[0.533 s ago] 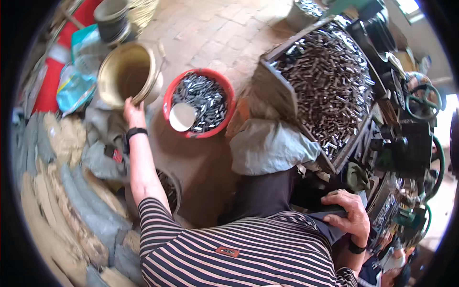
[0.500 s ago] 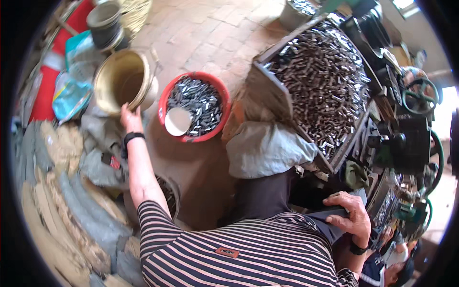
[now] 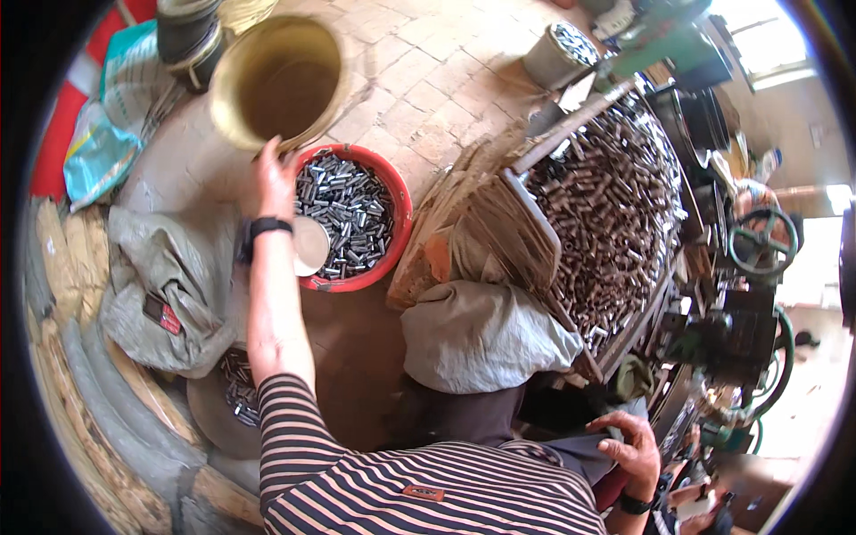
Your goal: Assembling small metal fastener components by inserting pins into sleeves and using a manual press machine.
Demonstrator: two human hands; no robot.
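My left hand (image 3: 275, 185) grips the near rim of a yellowish bucket (image 3: 234, 85), which is tipped so that its mouth faces me. Little shows inside it but a brownish, shadowed bottom. Just below and to the right stands a red basin (image 3: 404, 192) full of small shiny metal cylinders (image 3: 361, 209). A round, pale bowl-like scoop (image 3: 310, 246) lies in the basin's left side, partly behind my forearm. On my right, my right hand (image 3: 635, 453) rests on my dark-trousered leg, fingers apart and slightly bent, holding nothing.
A big wooden bin (image 3: 532, 214) heaped with brownish metal pieces stands at the right, a grey sack (image 3: 486, 339) against it. Machinery with a green handwheel (image 3: 763, 242) is farther right. Another bucket of metal pieces (image 3: 571, 45) stands at the back. Sacking (image 3: 169, 294) lies left.
My left hand has moved the yellowish bucket right and away from me, behind the red basin's left edge. The view has shifted slightly. My right hand stays on my leg.
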